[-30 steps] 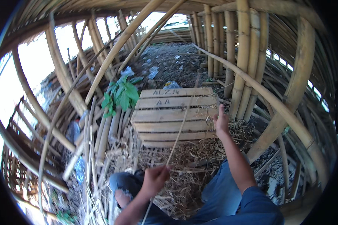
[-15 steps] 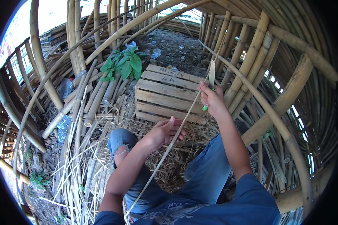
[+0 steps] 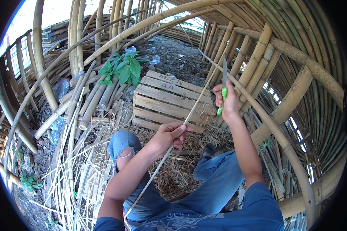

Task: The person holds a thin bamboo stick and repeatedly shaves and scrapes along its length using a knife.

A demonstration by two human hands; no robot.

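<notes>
A long, thin bamboo strip (image 3: pixel 158 168) runs from my lap up past the wooden crate. Its middle is pinched by my left hand (image 3: pixel 171 134), thumb on top, in front of the crate. My right hand (image 3: pixel 229 101) is closed round the green handle of a knife (image 3: pixel 224 75), whose blade points up and away. The knife stands to the right of the strip's upper part, apart from it. Below my hands, dry shavings (image 3: pixel 173 173) lie between my legs.
The slatted wooden crate (image 3: pixel 169 101) stands ahead, with a leafy green plant (image 3: pixel 124 68) behind its left side. Split bamboo strips (image 3: pixel 79 173) pile up at my left. A slanting bamboo pole (image 3: pixel 272 125) passes close to my right arm. Plastic bottles (image 3: pixel 58 129) lie further left.
My left hand has gone from loosely spread beside the strip to pinching it. My right hand with the knife has moved right, away from the strip, and the blade has turned.
</notes>
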